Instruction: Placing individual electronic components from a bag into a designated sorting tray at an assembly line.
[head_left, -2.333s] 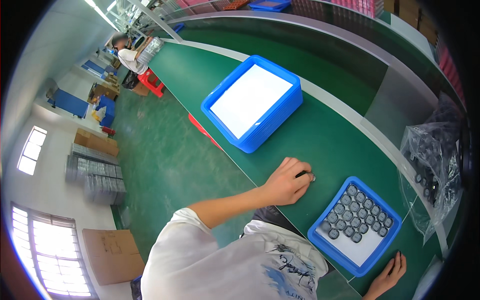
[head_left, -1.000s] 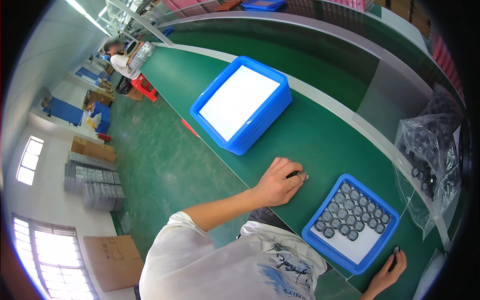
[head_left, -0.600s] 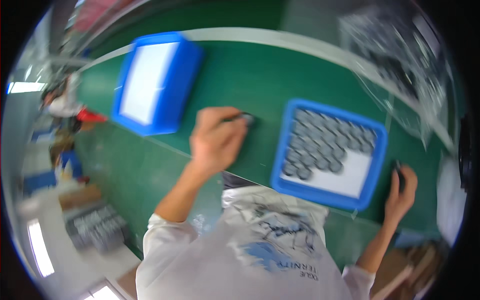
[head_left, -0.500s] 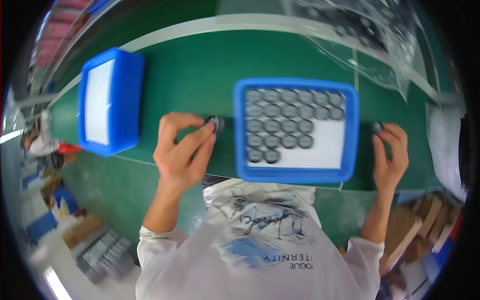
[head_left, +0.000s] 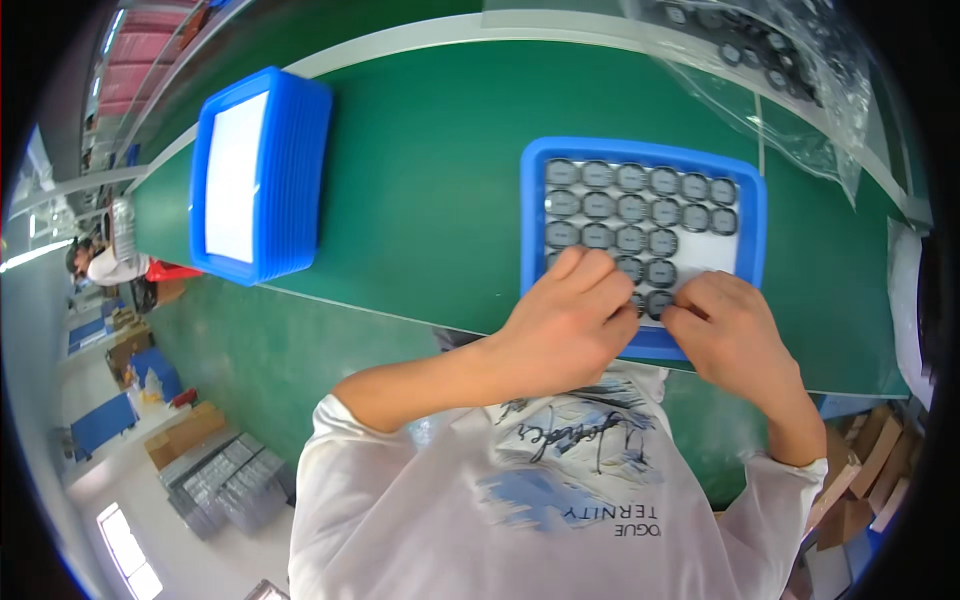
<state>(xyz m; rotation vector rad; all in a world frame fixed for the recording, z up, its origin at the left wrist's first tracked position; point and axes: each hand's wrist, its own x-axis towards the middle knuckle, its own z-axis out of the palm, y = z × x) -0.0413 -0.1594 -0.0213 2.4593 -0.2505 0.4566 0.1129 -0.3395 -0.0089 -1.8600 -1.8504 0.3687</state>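
A blue tray (head_left: 754, 230) with a white liner holds rows of small round black parts with grey tops (head_left: 631, 208). My left hand (head_left: 575, 315) reaches over the tray's near side, fingers pinched on a round black part (head_left: 638, 302) in the nearest row, and covers some parts to its left. From the right, my right hand (head_left: 735, 335) has its closed fingertips on the neighbouring round part (head_left: 659, 304). Both parts lie on the liner and are partly hidden by my fingers.
To the left stands a stack of blue trays (head_left: 320, 170) with a white sheet in the top one. A clear plastic bag of black parts (head_left: 775, 65) lies at the far right. Cardboard pieces (head_left: 865, 450) are below the table's right end. A person (head_left: 115, 265) is far left.
Both hands, each holding a round part out beside the tray before, have come together over its near rows. Two more parts now lie in the nearest row. The whole view has shifted.
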